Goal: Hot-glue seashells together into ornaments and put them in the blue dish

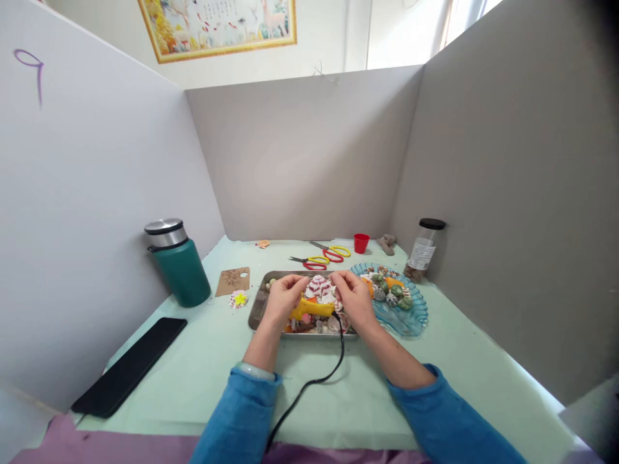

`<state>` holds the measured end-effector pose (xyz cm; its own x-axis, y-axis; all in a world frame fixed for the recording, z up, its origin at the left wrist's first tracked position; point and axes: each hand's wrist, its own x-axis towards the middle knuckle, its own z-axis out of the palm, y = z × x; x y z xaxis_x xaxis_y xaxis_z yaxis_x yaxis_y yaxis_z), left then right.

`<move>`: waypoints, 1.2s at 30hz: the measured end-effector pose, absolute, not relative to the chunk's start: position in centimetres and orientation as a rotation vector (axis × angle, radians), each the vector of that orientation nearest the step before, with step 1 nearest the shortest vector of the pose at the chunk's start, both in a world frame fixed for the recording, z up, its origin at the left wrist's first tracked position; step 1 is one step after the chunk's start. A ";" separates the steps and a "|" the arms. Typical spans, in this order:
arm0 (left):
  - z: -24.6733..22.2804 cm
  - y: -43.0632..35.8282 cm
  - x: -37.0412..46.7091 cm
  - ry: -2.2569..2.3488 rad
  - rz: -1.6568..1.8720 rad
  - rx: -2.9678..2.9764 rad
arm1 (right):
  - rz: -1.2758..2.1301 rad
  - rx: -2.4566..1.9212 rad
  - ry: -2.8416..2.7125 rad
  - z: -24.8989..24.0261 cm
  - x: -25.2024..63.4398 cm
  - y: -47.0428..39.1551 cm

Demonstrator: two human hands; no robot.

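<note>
Over the metal tray (253, 314), my left hand (286, 298) is closed in a pinch, its fingertips pressed together. My right hand (352, 296) pinches in the same way a short distance to the right. Whatever is between the fingertips of either hand is too small to make out. A red-and-white shell piece (319, 285) shows between the two hands; I cannot tell whether they touch it. Just below them, a yellow glue gun (313, 308) lies across the shells in the tray, with its black cord (314, 381) running down toward me.
Right of the tray is a blue scalloped plate (403, 324) with shells. Behind stand two pairs of scissors (314, 263) and a red cup (361, 243). A green bottle (182, 270), brown card (233, 281), black flat case (133, 367) and jar (423, 251) flank the workspace.
</note>
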<state>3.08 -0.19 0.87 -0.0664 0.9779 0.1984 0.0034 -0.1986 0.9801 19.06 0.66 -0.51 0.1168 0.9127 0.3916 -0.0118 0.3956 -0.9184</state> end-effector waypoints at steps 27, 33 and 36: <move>0.5 0.2 2.9 1.139 1.486 1.282 | 1.472 -0.420 -0.824 -0.3 19.8 1.6; 0.3 0.3 2.9 1.118 1.488 1.295 | 1.435 -0.453 -0.930 -0.5 19.6 1.5; 0.1 0.3 2.8 1.112 1.486 1.308 | 1.347 -0.543 -0.985 -0.6 19.5 1.4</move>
